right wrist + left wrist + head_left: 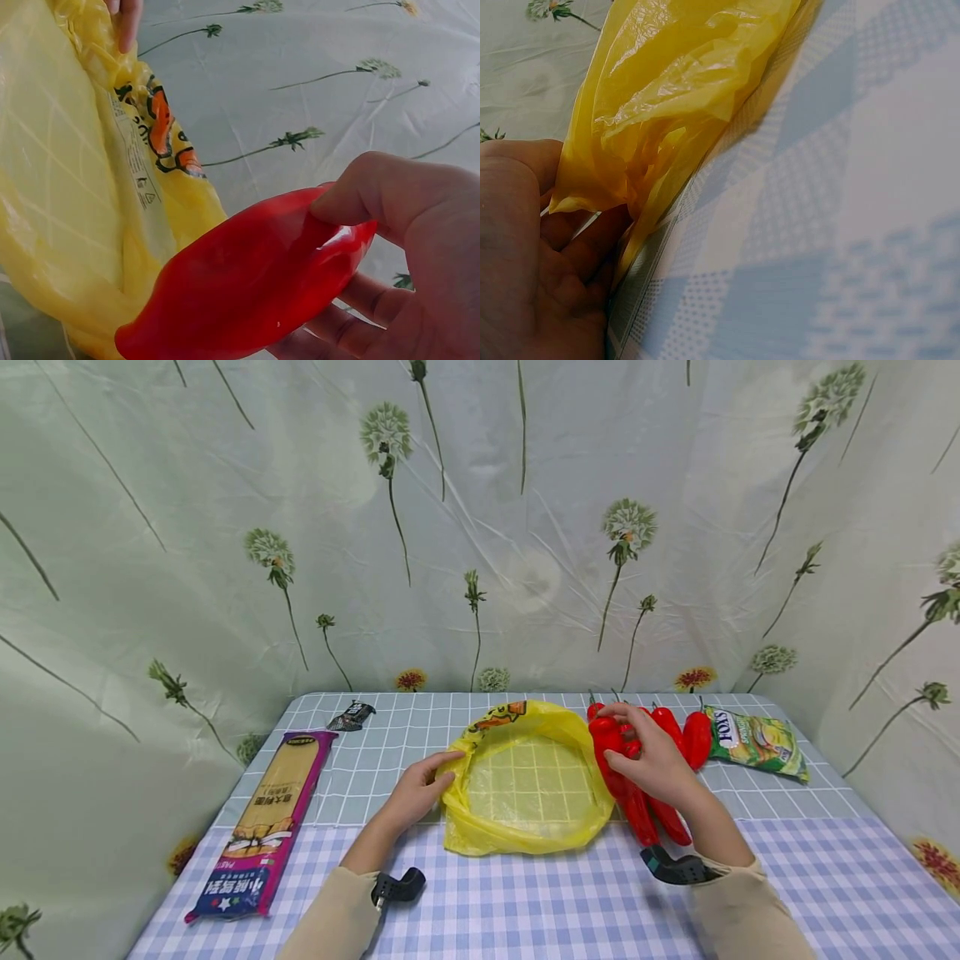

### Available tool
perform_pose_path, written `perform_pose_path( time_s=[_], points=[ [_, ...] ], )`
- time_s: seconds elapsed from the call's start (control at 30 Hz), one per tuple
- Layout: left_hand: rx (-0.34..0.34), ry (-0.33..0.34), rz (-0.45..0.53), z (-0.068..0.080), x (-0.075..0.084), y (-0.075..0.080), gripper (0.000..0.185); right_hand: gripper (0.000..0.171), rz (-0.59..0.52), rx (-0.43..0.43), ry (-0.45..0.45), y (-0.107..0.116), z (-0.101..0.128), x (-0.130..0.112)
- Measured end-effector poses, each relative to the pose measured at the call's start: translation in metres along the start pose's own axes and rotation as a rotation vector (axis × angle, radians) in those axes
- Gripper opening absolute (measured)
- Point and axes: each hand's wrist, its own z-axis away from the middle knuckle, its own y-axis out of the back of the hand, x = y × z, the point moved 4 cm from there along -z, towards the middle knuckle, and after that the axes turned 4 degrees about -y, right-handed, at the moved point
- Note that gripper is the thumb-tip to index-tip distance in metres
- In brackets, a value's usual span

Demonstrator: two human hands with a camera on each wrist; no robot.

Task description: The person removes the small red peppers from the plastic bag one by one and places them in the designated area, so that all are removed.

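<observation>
A yellow plastic bag lies spread on the table with its mouth wide and its rim rolled into a ring. My left hand holds the rim at its left side; in the left wrist view thin yellow film passes between thumb and fingers. In my right hand is a glossy red pepper, pinched between thumb and fingers at one end. It is beside the bag's right rim, its other end toward the bag in the right wrist view. Several more red peppers lie behind and under that hand.
A green Fox's packet lies right of the peppers. At the left is a long pasta package, with a small black wrapper beyond it. A flowered curtain stands behind the table's back edge.
</observation>
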Motion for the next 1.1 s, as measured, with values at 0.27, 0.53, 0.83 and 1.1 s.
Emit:
perform_pose_path(
  time_s=[0.27,0.53,0.83,1.1],
  points=[
    [-0.017,-0.002,0.008,0.0,-0.001,0.0,0.037,0.061,0.043,0.021,-0.02,0.009,0.001,0.004],
    [-0.023,0.0,-0.021,0.0,0.0,0.0,0.037,0.062,0.013,0.015,-0.054,0.016,0.002,0.009],
    [-0.021,-0.011,-0.029,-0.001,0.0,0.0,0.037,0.064,0.016,-0.002,-0.066,0.023,0.003,0.014],
    [-0.021,0.003,-0.022,0.0,0.0,0.001,0.037,0.062,0.017,-0.017,-0.078,0.028,0.003,0.023]
  ],
)
